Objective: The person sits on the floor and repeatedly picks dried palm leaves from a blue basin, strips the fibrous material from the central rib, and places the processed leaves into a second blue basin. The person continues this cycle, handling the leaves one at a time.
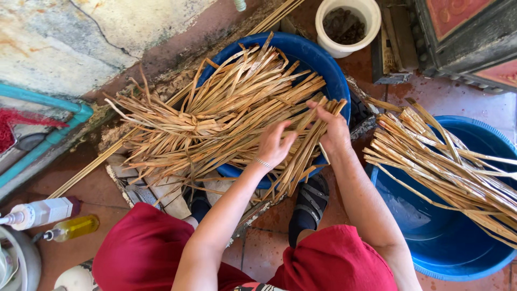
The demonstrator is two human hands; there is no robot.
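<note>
You are sitting low over a worn reddish tile floor [269, 248] that meets a stained, cracked wall along the top left, with a turquoise pipe [48, 137] running along its foot. Straight ahead of you a blue basin [328, 70] is heaped with dry, tan reed strips [215, 113], which spill over its left rim onto the floor. Your left hand [274, 144] hovers at the near edge of that heap, fingers spread and curled loosely, touching the strips but not visibly clamped on any. Your right hand [333, 126] is closed around a small bundle of strips [304, 156] at the basin's right rim; the bundle hangs down from your grip toward your sandalled foot [309, 205]. Your red skirt [145, 253] fills the bottom of the view.

To your right a second blue tub [447, 242] holds another sheaf of strips [447, 167] lying across its rim. Beyond the basin stands a white bucket [347, 27] with dark contents. At the floor's lower left corner lie a white bottle [46, 211] and a small bottle of yellow liquid [75, 227].
</note>
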